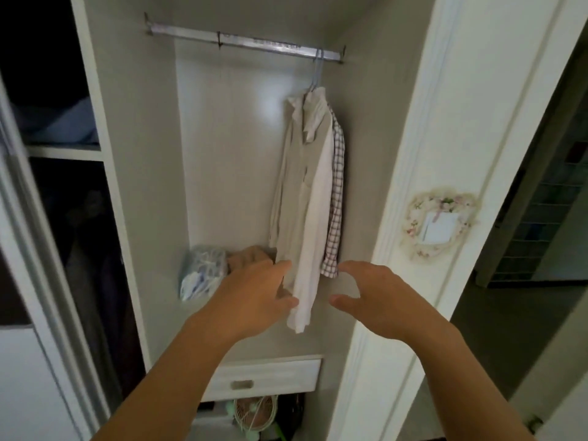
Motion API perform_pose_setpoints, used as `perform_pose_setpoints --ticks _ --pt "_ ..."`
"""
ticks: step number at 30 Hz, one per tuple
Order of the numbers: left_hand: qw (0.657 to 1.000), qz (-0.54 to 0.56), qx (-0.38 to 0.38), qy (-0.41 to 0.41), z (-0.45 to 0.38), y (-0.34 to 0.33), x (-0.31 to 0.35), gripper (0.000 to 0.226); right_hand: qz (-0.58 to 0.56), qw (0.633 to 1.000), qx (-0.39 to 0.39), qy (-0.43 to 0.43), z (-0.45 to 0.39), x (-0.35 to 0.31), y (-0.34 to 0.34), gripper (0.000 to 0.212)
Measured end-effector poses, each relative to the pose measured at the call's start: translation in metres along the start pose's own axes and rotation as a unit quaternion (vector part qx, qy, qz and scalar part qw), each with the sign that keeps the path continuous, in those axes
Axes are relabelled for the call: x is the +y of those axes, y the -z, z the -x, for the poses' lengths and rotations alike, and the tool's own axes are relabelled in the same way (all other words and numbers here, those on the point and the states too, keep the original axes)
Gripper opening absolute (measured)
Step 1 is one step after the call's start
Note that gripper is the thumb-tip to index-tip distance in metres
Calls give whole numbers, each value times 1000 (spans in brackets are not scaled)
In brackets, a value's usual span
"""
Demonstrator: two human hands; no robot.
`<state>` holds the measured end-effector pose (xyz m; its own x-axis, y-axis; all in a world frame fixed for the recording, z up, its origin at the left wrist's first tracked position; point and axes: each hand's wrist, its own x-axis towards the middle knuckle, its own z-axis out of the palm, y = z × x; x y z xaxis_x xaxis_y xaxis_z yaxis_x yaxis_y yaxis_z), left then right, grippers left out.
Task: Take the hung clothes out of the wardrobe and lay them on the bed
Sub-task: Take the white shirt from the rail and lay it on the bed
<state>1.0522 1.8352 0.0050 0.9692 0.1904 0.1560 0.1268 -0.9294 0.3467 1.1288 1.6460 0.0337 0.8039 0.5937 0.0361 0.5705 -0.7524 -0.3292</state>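
Plainly the hung shirts [310,192] are light and limp, best lifted by their hanger hooks [316,71] off the rail [245,43], at the wardrobe's right end; left hand [254,294] touches the hems, fingers loose, gripping nothing; right hand [375,297] hovers just beside, spread and empty.

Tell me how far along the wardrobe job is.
Done: nothing the picture can prove; the bed is out of view. In hand: the left hand touches the hem of the beige shirt; the right hand is open beside it. Left: the shirts and hangers still hang on the rail.
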Motion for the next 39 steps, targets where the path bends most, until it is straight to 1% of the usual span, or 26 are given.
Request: perform_pose_setpoints --ticks 3,5,7,12,14,17,19,22,25,27,31,33,35,37,39 --pt "998 41 5 -38 -40 14 -43 53 -7 999 25 -20 -50 -19 -9 64" --pt "997 53 1 -57 -68 28 -65 41 -6 999 40 -37 -79 -34 -6 63" --pt "996 42 4 -78 -96 43 -83 36 -2 997 56 -49 -106 -48 2 61" --pt "990 15 18 -137 -165 79 -106 49 30 993 81 -79 -166 -67 24 60" --pt "988 14 24 -153 -192 90 -110 49 48 992 86 -80 -189 -69 34 62" --pt "984 33 43 -168 -233 102 -115 42 59 990 95 -90 -224 -69 51 63" --pt "982 62 52 -173 -265 105 -116 41 79 986 112 -97 -247 -66 63 59" --pt "975 120 57 -176 -310 102 -114 41 152 972 147 -99 -280 -59 80 56" --pt "976 125 61 -168 -348 100 -108 51 176 963 183 -93 -310 -53 101 56" --pt "975 119 83 -165 -375 105 -103 51 181 957 210 -90 -329 -51 117 54" --pt "972 113 141 -147 -437 126 -100 54 180 930 312 -79 -361 -52 145 34" --pt "971 116 164 -129 -471 137 -102 60 187 911 356 -95 -375 -53 155 28" --pt "970 114 181 -117 -503 147 -105 59 206 891 391 -102 -389 -52 161 23" --pt "968 112 197 -111 -533 157 -106 57 219 884 400 -102 -403 -51 167 21" --pt "966 105 209 -108 -558 166 -104 57 226 891 380 -106 -417 -51 171 18"
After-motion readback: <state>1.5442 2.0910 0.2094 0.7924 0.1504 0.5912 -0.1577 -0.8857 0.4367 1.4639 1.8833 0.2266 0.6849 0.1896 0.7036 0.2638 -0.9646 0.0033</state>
